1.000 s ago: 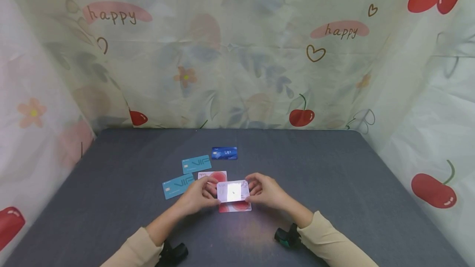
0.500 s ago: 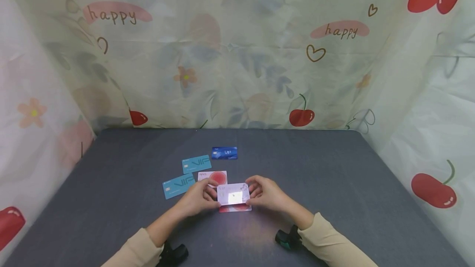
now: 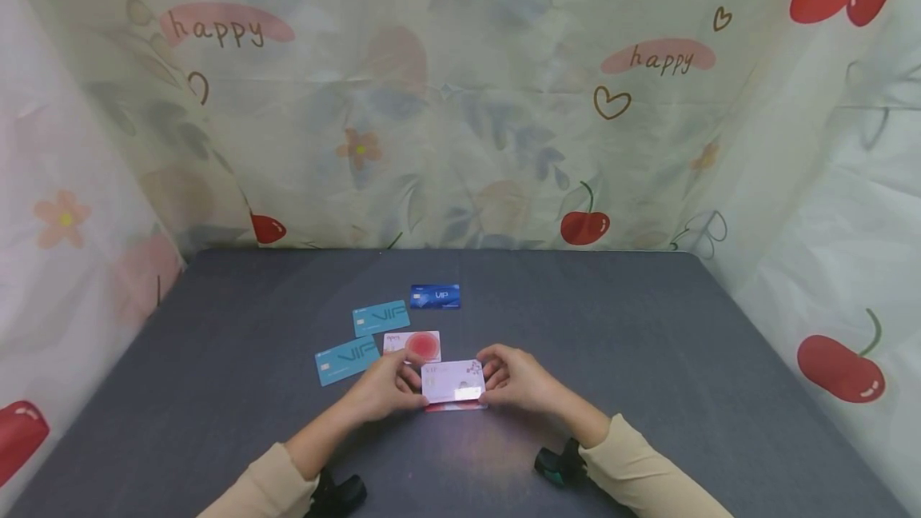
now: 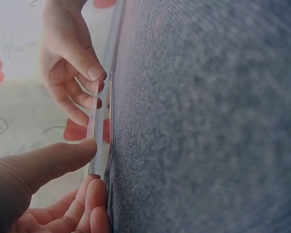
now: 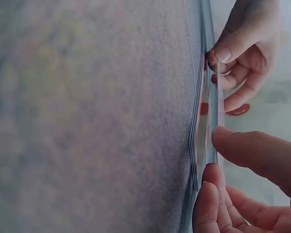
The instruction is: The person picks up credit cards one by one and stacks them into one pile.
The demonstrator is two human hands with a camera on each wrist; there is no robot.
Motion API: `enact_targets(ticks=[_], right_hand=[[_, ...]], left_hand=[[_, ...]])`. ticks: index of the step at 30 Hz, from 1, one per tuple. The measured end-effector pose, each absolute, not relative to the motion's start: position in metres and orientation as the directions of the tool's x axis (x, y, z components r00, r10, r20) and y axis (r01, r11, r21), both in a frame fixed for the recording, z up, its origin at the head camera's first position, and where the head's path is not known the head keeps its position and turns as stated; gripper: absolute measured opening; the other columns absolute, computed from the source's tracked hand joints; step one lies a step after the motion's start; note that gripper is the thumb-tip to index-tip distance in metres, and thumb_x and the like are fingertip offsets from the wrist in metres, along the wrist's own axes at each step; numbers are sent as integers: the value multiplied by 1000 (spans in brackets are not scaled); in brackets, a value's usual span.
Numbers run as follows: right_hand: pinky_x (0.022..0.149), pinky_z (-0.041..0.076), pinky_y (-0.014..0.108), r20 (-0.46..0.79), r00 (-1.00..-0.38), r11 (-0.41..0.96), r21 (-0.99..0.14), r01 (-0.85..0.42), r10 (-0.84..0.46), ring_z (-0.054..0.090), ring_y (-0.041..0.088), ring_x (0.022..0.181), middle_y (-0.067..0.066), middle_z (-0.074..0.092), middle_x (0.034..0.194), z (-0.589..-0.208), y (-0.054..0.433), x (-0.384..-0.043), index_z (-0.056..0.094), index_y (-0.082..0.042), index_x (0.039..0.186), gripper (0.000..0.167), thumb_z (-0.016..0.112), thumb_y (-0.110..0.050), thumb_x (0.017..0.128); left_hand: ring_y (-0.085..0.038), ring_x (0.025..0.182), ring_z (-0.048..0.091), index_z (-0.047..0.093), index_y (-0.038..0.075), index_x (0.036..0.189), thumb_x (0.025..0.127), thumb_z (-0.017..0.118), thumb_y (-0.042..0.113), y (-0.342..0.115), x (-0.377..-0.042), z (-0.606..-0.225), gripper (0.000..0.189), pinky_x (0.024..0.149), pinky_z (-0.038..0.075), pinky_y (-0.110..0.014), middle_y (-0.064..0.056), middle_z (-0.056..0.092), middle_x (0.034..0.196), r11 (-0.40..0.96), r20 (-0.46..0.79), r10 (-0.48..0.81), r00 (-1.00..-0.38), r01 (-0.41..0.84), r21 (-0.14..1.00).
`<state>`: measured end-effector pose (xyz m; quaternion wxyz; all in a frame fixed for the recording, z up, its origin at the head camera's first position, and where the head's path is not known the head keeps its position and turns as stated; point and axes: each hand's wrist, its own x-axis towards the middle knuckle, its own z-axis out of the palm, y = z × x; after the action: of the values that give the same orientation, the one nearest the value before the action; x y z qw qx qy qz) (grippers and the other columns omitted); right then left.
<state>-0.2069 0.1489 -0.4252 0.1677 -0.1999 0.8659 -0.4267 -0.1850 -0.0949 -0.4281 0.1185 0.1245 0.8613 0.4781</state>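
A pale lilac card marked VIP [image 3: 449,380], with a small flower print at one corner, is held level between both hands. My left hand [image 3: 384,386] pinches its left end between thumb and fingers. At the other end my right hand [image 3: 524,380] grips it the same way. Just below it a red and pink card [image 3: 456,405] shows as a narrow strip on the table. In the right wrist view the thin edges of a card stack [image 5: 195,141] lie on the table, with a narrow gap up to the held card [image 5: 220,104].
Behind my left fingers lies a pink card with a red circle [image 3: 422,344]. Two teal VIP cards [image 3: 347,360] and a dark blue VIP card [image 3: 435,296] are spread farther left and back. Cherry-print curtains [image 3: 460,142] enclose the dark grey table [image 3: 612,318].
Both hands have lowered the lilac card slightly toward the front, covering more of the red and pink card. More of the red-circle card behind now shows. The other cards have stayed put.
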Motion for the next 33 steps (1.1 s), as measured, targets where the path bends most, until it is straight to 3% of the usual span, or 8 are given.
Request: enact_targets(ticks=[15, 27, 33], right_hand=[[66, 52, 22, -116, -861, 573, -789, -224, -496, 59, 12, 76, 12, 60, 92, -425, 149, -204, 53, 6, 115, 50, 76, -4, 72], [63, 50, 20, -119, -866, 612, -754, -240, -486, 58, 11, 74, 10, 59, 91, -426, 149, -204, 55, 4, 112, 48, 78, -6, 71], [62, 48, 18, -122, -865, 628, -737, -250, -487, 56, 10, 73, 8, 57, 90, -427, 149, -204, 56, 3, 110, 47, 78, -8, 71]], left_hand=[[-10, 64, 54, 57, -3, 110, 70, 79, 9, -92, -184, -430, 47, 59, 47, -17, -7, 59, 81, 546, -72, 332, -941, 130, 828], [-8, 63, 52, 58, -4, 107, 71, 80, 15, -94, -182, -429, 46, 59, 49, -18, -6, 57, 81, 542, -5, 392, -920, 227, 809], [-11, 66, 52, 59, -2, 108, 70, 80, 13, -93, -183, -429, 46, 59, 47, -16, -8, 58, 83, 574, -36, 381, -924, 206, 792]])
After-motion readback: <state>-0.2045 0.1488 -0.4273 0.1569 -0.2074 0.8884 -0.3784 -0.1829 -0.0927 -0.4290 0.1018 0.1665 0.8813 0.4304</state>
